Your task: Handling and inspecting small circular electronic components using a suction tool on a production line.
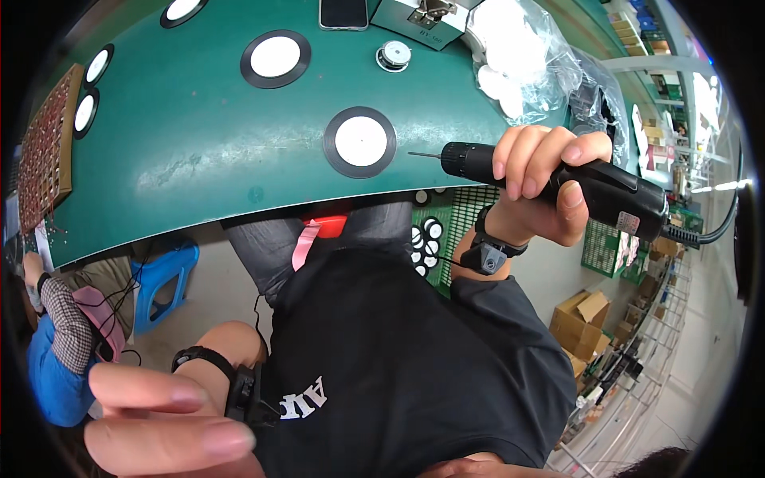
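Observation:
My right hand [550, 171] is wrapped round a black electric screwdriver [613, 195], held over the table's near right edge. Its thin bit points left at a flat disc [362, 142] with a black rim and white centre, apart from it. A cord leaves the tool's rear end. My left hand [159, 422] is raised close to the camera at the lower left, its visible fingertips apart and nothing seen between them. Its other fingers are partly out of view. Both wrists wear black straps with small devices.
On the green table [199, 151] lie more black-rimmed discs [275, 59], a round silver part [393, 56], a phone [343, 14], a metal box [422, 22] and a clear plastic bag [518, 64]. A tray of small parts [49, 147] stands left, near another person [64, 342] and a blue stool [166, 287].

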